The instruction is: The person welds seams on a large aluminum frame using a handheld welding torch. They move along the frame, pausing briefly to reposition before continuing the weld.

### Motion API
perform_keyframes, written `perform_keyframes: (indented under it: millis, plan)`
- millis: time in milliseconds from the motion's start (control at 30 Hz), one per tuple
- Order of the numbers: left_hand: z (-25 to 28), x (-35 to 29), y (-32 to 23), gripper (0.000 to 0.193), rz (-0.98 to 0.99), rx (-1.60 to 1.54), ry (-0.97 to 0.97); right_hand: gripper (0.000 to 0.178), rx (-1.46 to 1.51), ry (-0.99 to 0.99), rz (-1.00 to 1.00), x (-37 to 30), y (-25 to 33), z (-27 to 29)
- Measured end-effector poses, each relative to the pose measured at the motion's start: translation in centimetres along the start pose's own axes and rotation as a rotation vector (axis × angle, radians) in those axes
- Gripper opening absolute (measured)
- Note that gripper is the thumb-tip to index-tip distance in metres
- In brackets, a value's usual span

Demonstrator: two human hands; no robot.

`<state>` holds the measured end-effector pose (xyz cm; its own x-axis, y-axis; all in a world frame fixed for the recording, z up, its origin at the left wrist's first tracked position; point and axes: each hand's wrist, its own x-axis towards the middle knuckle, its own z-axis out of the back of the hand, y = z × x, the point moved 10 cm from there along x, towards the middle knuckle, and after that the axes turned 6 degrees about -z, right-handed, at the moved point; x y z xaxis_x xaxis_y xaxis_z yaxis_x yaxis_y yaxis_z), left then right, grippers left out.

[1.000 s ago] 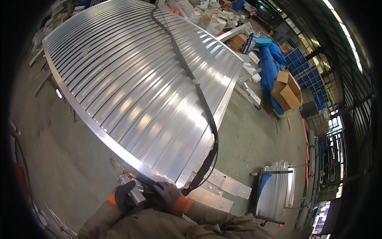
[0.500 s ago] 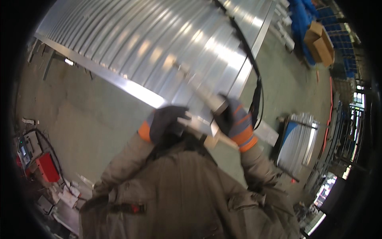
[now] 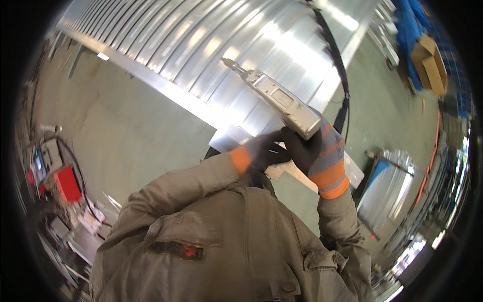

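Note:
A silver-grey handheld power tool (image 3: 286, 102) with a long boxy body and a narrow nose is tilted over the ribbed metal panel (image 3: 166, 45), its nose toward the far left. My right hand (image 3: 313, 153), in a grey, orange and black glove, is closed round its near end. Beside it, my left hand (image 3: 265, 150), gloved alike, reaches across to the right. Its dark fingers come close to the right hand or touch it. They are smeared and partly hidden, so their hold cannot be made out. A bright metal piece (image 3: 229, 138) lies by the left wrist at the panel's near corner.
A black hose or cable (image 3: 334, 53) runs over the panel's right side. An open cardboard box (image 3: 430, 65) and blue sheeting (image 3: 406, 40) are at the far right. Stacked metal profiles (image 3: 387, 186) stand at right. Red equipment (image 3: 66, 183) sits on the left.
My left hand has moved rightward from the panel's near corner to the right hand. The tool has shifted right with my right hand, and its top face now shows clearly.

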<state>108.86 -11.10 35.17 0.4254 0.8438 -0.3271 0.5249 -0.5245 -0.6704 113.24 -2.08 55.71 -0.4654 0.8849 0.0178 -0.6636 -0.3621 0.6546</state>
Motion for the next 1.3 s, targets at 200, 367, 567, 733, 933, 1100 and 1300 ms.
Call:
perform_keyframes:
  millis: [200,367,567,733,933,1100,1300]
  plan:
    - [-6.4,3.1,2.2,0.045,-0.38,-0.031,0.136,0.038,-0.084,0.288,0.048,0.2,-0.5,-0.4]
    - [-8.2,1.9,0.8,0.04,-0.229,-0.398,0.224,0.043,0.177,0.51,-0.06,2.2,-2.4,-3.4]
    - [-7.1,4.5,-0.3,0.049,-0.121,-0.252,0.238,0.035,0.163,0.868,-0.371,6.7,-5.4,-7.9]
    - [-4.3,5.3,-0.9,0.061,-0.176,-0.338,0.123,0.04,0.448,0.945,-0.547,9.9,-6.4,-11.5]
    - [-2.5,5.4,0.2,0.036,-0.074,-0.385,0.053,0.04,0.486,0.984,-0.657,9.6,-8.9,-14.7]
    - [-1.5,5.5,0.1,0.053,-0.108,-0.347,0.014,0.037,0.47,0.951,-0.304,10.7,-8.5,-15.7]
    - [-0.7,5.6,0.6,0.048,-0.096,-0.412,0.009,0.03,0.544,1.017,-0.443,9.9,-10.7,-17.3]
